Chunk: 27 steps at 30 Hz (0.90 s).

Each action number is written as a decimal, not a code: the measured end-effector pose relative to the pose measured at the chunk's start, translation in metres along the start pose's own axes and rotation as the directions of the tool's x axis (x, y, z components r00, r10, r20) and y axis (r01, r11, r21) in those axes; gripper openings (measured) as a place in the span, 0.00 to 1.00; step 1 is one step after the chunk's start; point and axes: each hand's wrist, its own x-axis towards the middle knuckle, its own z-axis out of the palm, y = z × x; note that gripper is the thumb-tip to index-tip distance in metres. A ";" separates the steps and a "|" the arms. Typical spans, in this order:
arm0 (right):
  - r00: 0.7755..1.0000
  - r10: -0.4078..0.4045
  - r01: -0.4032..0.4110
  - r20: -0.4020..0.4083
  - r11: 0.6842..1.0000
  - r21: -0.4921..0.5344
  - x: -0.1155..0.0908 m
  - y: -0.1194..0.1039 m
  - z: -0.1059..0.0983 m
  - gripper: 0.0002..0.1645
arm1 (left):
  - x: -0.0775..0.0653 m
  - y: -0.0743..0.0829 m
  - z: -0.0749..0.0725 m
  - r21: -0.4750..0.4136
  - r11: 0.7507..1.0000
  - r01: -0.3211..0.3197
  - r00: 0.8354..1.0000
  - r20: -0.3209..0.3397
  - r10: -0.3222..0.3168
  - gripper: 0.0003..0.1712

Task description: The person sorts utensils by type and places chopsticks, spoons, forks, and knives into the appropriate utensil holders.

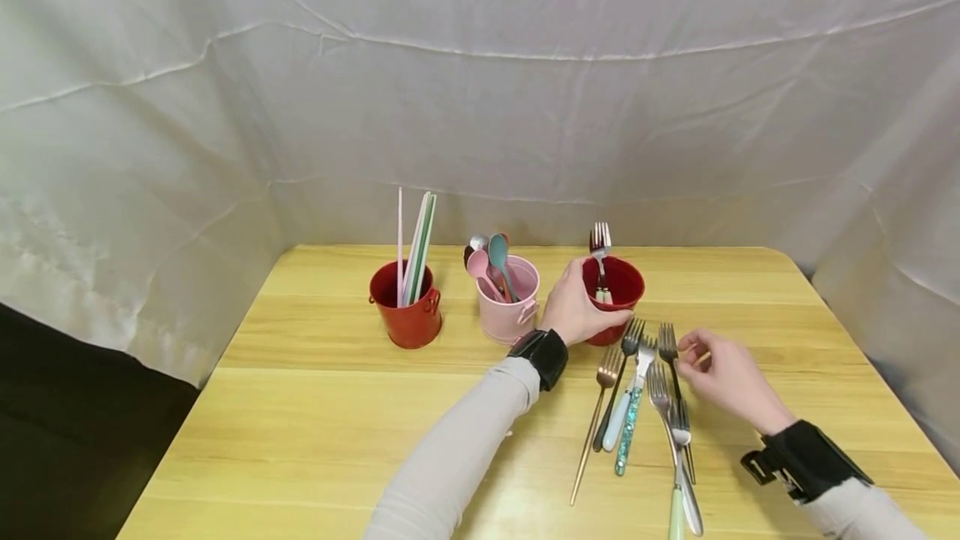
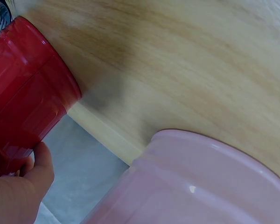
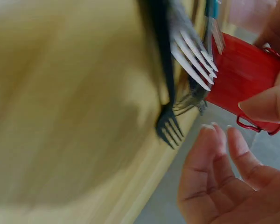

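The right hand, loosely curled and empty, is just beside the dark fork on the table. Apparently a reach, it calls for a neck pinch; the left hand grips the fork-holding red bucket

The yellow wood-grain desk carries 1 pink bucket between 2 red buckets, and loose forks lie before the rightmost.

Red bucket, black fork, turquoise-flecked handle
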 end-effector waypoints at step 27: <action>0.964 0.174 -0.184 0.201 0.982 0.032 -0.029 0.006 0.015 0.22 | -0.001 -0.002 0.000 0.022 1.000 -0.010 1.000 -0.009 0.010 0.51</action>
